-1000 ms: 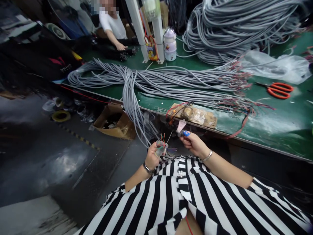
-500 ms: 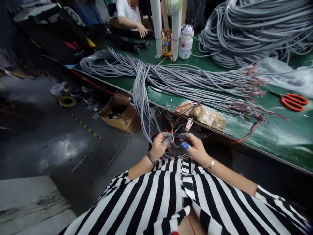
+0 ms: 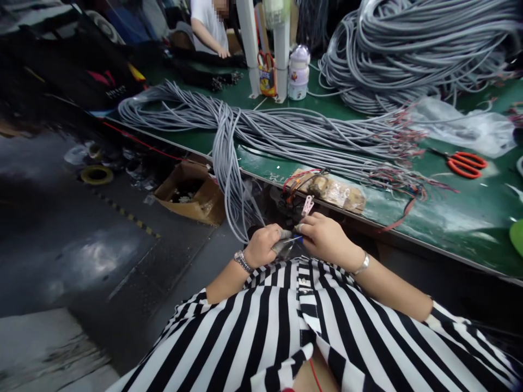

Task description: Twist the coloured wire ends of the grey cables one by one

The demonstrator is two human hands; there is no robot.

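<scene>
Close to my lap, my left hand (image 3: 262, 246) is closed, thumb and fingertips pinching the stripped end of a grey cable. A short stretch of thin wires (image 3: 291, 239) spans the small gap to my right hand (image 3: 327, 240), whose fingers are curled and pinched on them. Coverings wrap several fingertips, one of them blue on the right hand. Most of the wire ends are hidden by the fingers. Grey cables (image 3: 226, 158) hang over the table edge beside my left hand. Just above my right hand is a pink clothespin (image 3: 308, 206) at the table's edge.
More grey cables (image 3: 286, 128) with bared coloured ends lie along the green table (image 3: 457, 234). Orange-handled scissors (image 3: 466, 164), a plastic bag (image 3: 457, 122), a bottle (image 3: 299, 73) and a large cable coil (image 3: 408, 49) rest there. A cardboard box (image 3: 192, 193) stands below. Another person (image 3: 209, 30) works opposite.
My right hand has turned over, its back now facing up, with its fingers closed in on the wires. The fanned coloured wires are now mostly hidden. The view has shifted slightly right.
</scene>
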